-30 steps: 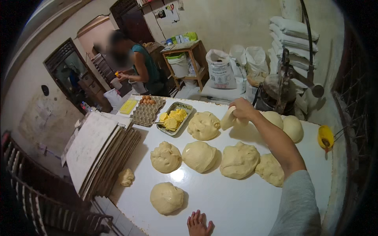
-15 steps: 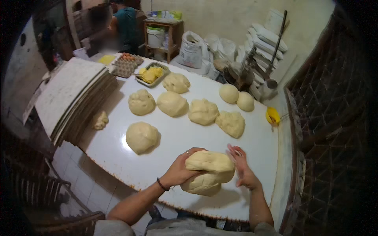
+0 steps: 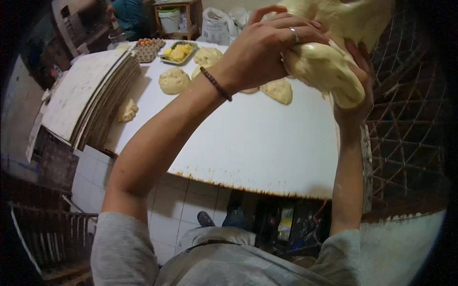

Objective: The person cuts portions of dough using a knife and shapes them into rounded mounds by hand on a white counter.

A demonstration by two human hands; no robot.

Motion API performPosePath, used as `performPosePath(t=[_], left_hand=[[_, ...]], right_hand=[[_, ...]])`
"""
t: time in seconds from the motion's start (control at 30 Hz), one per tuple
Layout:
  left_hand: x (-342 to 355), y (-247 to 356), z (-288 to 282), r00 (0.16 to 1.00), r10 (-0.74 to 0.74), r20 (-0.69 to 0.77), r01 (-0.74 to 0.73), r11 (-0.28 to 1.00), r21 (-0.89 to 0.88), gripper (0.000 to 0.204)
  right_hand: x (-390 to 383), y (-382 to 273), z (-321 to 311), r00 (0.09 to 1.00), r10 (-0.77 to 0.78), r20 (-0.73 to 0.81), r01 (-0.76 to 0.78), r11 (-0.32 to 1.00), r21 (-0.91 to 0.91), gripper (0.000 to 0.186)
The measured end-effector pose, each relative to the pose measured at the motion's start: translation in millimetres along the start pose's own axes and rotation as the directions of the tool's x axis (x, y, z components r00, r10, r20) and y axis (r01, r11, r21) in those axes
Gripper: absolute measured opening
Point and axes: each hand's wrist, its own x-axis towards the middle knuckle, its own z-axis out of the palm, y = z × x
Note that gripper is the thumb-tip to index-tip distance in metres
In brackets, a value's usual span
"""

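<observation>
High above the table, a big soft lump of pale dough [image 3: 324,69] is held up, its upper part reaching the top edge of the view. My left hand [image 3: 274,45], with a ring and a beaded bracelet on its wrist, is closed over its left side. On the other side my right hand [image 3: 365,78] grips it, its fingers partly hidden by the dough. A thick fold droops between my hands. On the white table [image 3: 257,143] sit more dough pieces: a rounded one [image 3: 174,80], one by the tray [image 3: 208,56] and one under my raised hands [image 3: 277,91].
At left stands a stack of boards [image 3: 90,90], with a small dough scrap [image 3: 128,110] beside it. Farther back are a tray of yellow chunks [image 3: 178,52], an egg carton [image 3: 147,50], sacks [image 3: 215,26] and another person [image 3: 130,16]. A metal lattice [image 3: 405,157] lines the right.
Both hands have risen from low over the table's near side, bringing the dough up. My right hand, spread beside the dough before, now grips it. The view has shifted, and my arms cover some pieces.
</observation>
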Motion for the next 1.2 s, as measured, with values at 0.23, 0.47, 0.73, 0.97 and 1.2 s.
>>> performPosePath(t=[0.23,0.47,0.73,0.97,1.2], left_hand=[[-379.5,140.3,73.8,0.321,-0.573,0.754,0.686,0.689,0.232,0.054],[-390.7,195.7,60.6,0.243,-0.559,0.793,0.867,0.492,0.081,0.067],[-328.4,62.0,250.5,0.039,-0.429,0.902,0.616,0.722,0.317,0.108],[-315.5,0.6,305.7,-0.222,-0.440,0.870,0.858,0.335,0.389,0.069],[-334.8,-18.3,226.9,-0.210,-0.735,0.645,0.947,-0.318,-0.054,0.045]], right_hand=[[-323.6,-125.9,31.2,0.181,0.703,0.688,-0.846,0.467,-0.255,0.056],[-374.1,-151.5,-2.5,-0.108,0.560,0.822,-0.970,0.123,-0.211,0.069],[-437.1,98.5,144.0,0.121,0.737,0.665,-0.862,0.411,-0.298,0.045],[-487.1,157.5,100.4,-0.171,0.669,0.724,-0.846,-0.476,0.240,0.043],[-433.1,31.4,176.7,-0.270,0.609,0.746,-0.571,-0.725,0.386,0.093]])
